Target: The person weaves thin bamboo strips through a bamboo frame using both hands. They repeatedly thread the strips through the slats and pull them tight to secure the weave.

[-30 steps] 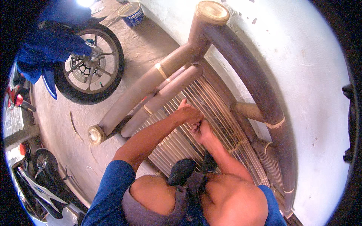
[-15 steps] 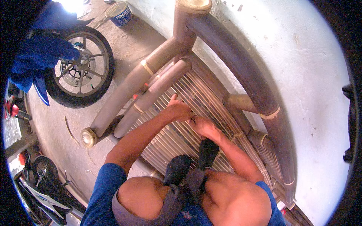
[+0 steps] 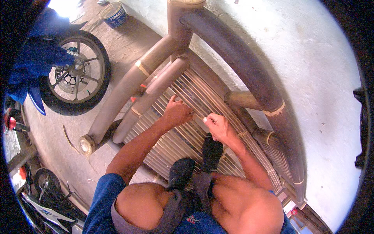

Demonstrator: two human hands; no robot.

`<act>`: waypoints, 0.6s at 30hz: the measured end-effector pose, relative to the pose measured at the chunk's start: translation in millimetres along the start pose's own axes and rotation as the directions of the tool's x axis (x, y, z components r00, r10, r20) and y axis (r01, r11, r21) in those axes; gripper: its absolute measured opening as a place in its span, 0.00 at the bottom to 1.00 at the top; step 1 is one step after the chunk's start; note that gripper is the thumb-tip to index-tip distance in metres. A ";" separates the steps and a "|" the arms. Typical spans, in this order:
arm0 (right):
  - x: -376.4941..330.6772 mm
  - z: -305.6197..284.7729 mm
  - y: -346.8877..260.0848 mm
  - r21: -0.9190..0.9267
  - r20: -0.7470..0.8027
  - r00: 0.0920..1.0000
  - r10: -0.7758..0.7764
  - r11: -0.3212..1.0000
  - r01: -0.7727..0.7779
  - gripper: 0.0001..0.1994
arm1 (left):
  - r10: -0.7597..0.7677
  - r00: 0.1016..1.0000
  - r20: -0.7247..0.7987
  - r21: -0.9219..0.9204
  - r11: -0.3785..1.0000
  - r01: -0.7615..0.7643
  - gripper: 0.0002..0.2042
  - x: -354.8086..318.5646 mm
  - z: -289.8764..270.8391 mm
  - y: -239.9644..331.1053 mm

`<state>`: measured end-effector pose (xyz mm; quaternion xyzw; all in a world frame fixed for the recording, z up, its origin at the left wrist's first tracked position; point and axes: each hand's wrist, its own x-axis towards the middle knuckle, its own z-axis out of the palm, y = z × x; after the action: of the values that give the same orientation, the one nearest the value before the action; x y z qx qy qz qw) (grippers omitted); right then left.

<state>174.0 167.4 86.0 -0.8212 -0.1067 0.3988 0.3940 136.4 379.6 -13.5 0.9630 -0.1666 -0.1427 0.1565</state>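
Tan bamboo slats [image 3: 157, 146], thin and set side by side, lie beneath our two bare hands in the middle of the frame. Our left hand [image 3: 178, 112] is partly curled, one digit raised toward the top; our right hand [image 3: 218, 125] is bent into a loose fist, thumb uppermost. The two are near each other but apart, and we cannot tell what, if anything, either grips.

Just below our hands, our feet in black fabric socks [image 3: 181, 172] rest over the slats. At the bottom we wear dark grey cloth shorts [image 3: 124, 210] and a blue fabric shirt [image 3: 102, 197]; its front carries a small red-and-white emblem [image 3: 193, 219], too small for us to read.

Around the slats, thick brown bamboo poles [image 3: 239, 50] make the frame of the seat, with pale bands at their joints. Right of them we see a white, marked wall [image 3: 311, 74].

In the upper left stands a round motorbike wheel [image 3: 78, 69] with a black tyre, beside blue material [image 3: 37, 62]. Near the top, a round blue tub [image 3: 116, 17] bears large white lettering over smaller, blurred print. Lower left, we have a dark-and-white motorbike [image 3: 48, 213].
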 end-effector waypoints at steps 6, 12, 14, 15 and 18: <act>22.2 50.9 40.1 0.490 0.013 0.971 0.239 0.845 -0.214 0.11 | -0.099 0.993 -0.064 -0.376 0.924 0.068 0.13 -2.8 -5.0 -2.2; 28.3 79.9 56.3 0.709 -0.052 0.968 0.244 0.692 -0.137 0.11 | -0.164 0.986 -0.042 -0.632 0.768 0.101 0.13 -20.3 -14.9 13.7; 29.7 82.6 54.3 0.768 -0.005 0.967 0.256 0.621 -0.161 0.12 | -0.205 0.976 -0.072 -0.707 0.701 0.095 0.15 -31.1 -14.4 22.7; 30.1 83.9 53.0 0.758 0.024 0.967 0.253 0.627 -0.183 0.11 | -0.196 0.973 -0.120 -0.712 0.700 0.053 0.15 -34.6 -13.7 23.9; 31.4 86.2 51.4 0.712 0.046 0.969 0.243 0.672 -0.202 0.12 | -0.161 0.970 -0.184 -0.719 0.695 -0.021 0.16 -40.2 -8.5 23.2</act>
<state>123.9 196.9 -1.5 -0.6220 0.1669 0.4319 0.6315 96.5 375.7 11.2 0.8416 -0.0413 -0.0882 0.5313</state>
